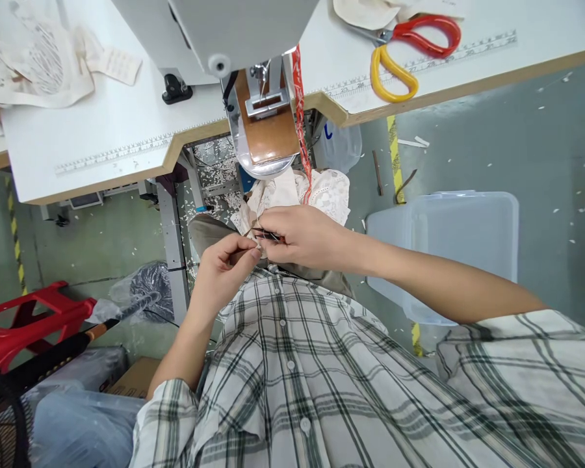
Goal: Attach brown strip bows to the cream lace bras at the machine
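Observation:
In my lap lies a cream lace garment, partly hidden behind my hands. My left hand is closed, pinching a bit of the pale fabric between thumb and fingertips. Just to its right, my right hand is wrapped round small dark thread snips, whose points reach toward the pinched fabric. Most of the snips is covered by my fingers. Beyond both hands stands the sewing machine, its metal presser foot above a brown-covered bed. A red and white strip hangs down beside it to the garment.
Scissors with red and yellow handles lie on the white table at right. More cream lace pieces are at the far left. A clear plastic bin stands on the floor at right, a red stool at left.

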{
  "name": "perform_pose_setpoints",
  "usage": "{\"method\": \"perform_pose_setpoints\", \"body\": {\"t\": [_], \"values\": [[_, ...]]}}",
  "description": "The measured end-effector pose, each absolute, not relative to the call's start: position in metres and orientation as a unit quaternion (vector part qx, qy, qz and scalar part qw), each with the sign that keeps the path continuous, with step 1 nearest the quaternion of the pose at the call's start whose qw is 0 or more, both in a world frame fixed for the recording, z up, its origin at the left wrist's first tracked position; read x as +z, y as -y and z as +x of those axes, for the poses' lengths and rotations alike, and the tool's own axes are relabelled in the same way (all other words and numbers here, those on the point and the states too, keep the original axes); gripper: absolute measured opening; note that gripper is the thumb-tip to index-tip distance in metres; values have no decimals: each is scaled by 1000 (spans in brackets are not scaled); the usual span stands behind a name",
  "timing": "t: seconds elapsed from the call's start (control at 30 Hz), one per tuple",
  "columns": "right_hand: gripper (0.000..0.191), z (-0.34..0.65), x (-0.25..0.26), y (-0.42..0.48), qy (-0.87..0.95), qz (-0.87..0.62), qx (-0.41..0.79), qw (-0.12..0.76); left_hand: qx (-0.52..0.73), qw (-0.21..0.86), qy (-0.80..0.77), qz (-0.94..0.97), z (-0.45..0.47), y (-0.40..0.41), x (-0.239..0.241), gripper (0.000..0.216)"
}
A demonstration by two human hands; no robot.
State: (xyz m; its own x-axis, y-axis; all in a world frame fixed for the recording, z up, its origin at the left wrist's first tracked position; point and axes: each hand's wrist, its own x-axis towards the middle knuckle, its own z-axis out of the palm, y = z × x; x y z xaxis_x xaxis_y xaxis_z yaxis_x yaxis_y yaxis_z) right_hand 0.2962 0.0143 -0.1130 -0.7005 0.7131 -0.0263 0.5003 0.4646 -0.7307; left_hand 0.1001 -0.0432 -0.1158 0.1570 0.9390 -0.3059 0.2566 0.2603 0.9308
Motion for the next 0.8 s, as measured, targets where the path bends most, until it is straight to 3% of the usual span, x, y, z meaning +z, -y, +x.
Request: {"method": "perform_pose_setpoints", "body": {"t": [0.1, 0.37, 0.43, 0.5, 0.7, 0.8], "values": [[15, 298, -112, -18, 819, -354, 426, 152, 360, 477, -541, 592, 102, 44, -117, 11], [21, 311, -106, -14, 787, -419, 393, 226, 427, 528, -506, 532, 105, 49, -121, 7], [33, 318, -107, -8, 776, -448, 379, 232, 444, 518, -523, 511, 105, 48, -120, 7], [41, 323, -109, 1, 784, -446, 371, 222, 452, 513, -536, 495, 105, 48, -119, 7], [39, 326, -111, 18, 826, -434, 331, 143, 465, 515, -534, 484, 105, 47, -118, 6], [46, 325, -113, 18, 815, -448, 335, 156, 466, 516, -531, 485, 105, 46, -118, 7]]}}
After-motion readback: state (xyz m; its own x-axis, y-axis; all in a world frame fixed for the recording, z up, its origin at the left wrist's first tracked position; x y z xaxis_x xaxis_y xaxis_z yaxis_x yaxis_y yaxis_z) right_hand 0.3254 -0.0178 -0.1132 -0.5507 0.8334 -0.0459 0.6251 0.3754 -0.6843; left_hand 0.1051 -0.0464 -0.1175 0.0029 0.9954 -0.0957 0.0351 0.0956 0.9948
